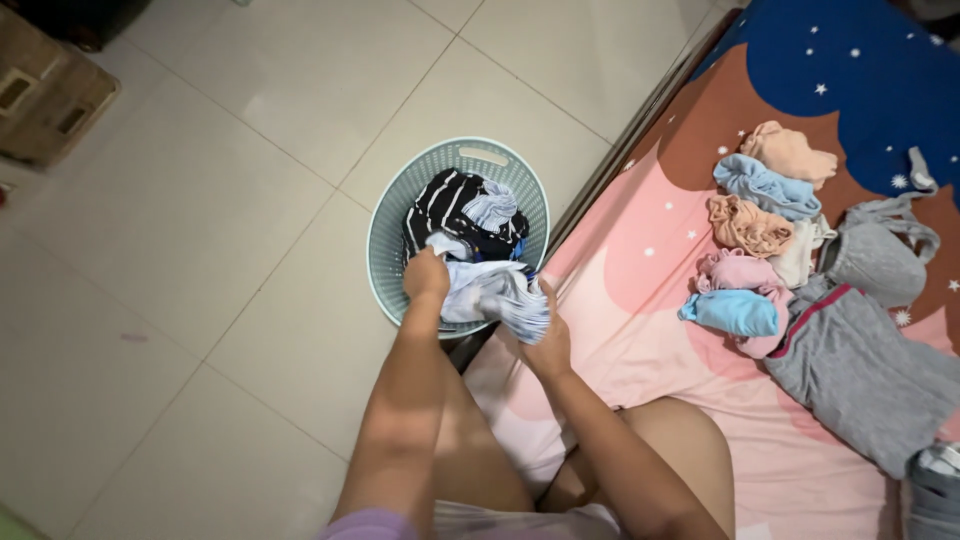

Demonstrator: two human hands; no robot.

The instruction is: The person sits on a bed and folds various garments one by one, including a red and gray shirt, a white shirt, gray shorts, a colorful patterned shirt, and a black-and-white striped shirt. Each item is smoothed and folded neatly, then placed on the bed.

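Far left, 10 o'clock: a brown crate-like box [45, 95] on the tiled floor [200, 250], cut by the frame edge, contents unreadable. Centre: pale green laundry basket [385, 235] on the floor tight against the bed edge, probably so it's within reach from a seated spot. Inside, a black-and-white striped garment [445, 205] sits at 12 o'clock of the basket, bunched; can't tell what kind. Left hand [427, 277] is closed on the near end of a white-and-blue cloth [495, 292] at the basket's 6 o'clock rim; right hand [548, 340] is clamped on the other end, just outside the rim toward the bed. So both grips pinch the same cloth, held half over the basket, half over the knees. Fingers are mostly buried in fabric. Right, 2 to 3 o'clock: pink star-print bedsheet [640, 300] with a row of small rolled items, peach, blue, tan, pink [765, 225], beside grey garments [860, 360] laid flat. Looks like sorting by type. A grey item at 4 o'clock is cut off.
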